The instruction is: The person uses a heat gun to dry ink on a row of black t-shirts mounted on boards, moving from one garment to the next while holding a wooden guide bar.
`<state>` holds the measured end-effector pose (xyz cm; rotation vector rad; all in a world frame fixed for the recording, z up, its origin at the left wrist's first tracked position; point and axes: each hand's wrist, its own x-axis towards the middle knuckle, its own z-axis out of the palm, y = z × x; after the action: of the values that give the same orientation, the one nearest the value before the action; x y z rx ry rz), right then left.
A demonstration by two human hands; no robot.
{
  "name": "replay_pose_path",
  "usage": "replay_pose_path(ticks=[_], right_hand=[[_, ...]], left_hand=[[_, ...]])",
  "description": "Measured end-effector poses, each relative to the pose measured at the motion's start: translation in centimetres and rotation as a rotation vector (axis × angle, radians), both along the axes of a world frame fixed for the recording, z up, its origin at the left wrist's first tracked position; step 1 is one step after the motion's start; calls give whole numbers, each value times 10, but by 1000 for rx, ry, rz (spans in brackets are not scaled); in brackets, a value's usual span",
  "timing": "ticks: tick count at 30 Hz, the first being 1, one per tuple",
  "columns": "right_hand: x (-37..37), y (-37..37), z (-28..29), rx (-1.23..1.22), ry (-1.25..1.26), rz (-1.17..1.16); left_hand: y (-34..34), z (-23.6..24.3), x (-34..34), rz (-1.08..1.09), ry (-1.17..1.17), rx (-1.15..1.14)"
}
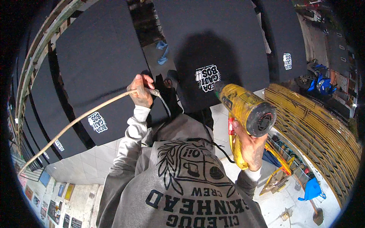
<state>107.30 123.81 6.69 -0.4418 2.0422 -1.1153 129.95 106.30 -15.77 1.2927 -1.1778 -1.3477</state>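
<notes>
My right hand (251, 146) is wrapped round the handle of a worn yellow heat gun (243, 104) with a dark round back end. The gun's nozzle points toward a white print (207, 78) on black fabric (216, 22), just at the print's edge; I cannot tell the gap between them. My left hand (142, 90) has its fingers curled at a long tan cord (87, 116), which runs off to the lower left. Near that hand the tan cord meets a thinner grey cord (164, 104) that drops toward my body. Part of the grip is hidden.
More black fabric panels (99, 68) with white prints lie in a row to the left, another (287, 41) to the right. A blue cloth (162, 51) lies in the gap ahead. Yellow slats (315, 125), a crate of tools (292, 152) and a blue motorbike (323, 83) are on the right.
</notes>
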Motion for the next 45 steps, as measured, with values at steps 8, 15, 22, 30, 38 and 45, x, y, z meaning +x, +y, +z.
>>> replay_pose_path(ticks=[8, 15, 22, 30, 38, 45], right_hand=[[-4, -1, -18, -60, 157, 34], [-12, -14, -13, -76, 236, 120], [-9, -25, -5, -30, 62, 21], [-12, -28, -12, -64, 114, 48], [-20, -37, -15, -91, 182, 164], [-20, -45, -18, -55, 136, 133]], left_hand=[[0, 1, -3, 26, 24, 5], [1, 1, -5, 35, 42, -30], [0, 0, -3, 23, 35, -25], [0, 5, -5, 31, 56, -17], [0, 7, -4, 23, 45, 7], [0, 4, -5, 28, 68, -10]])
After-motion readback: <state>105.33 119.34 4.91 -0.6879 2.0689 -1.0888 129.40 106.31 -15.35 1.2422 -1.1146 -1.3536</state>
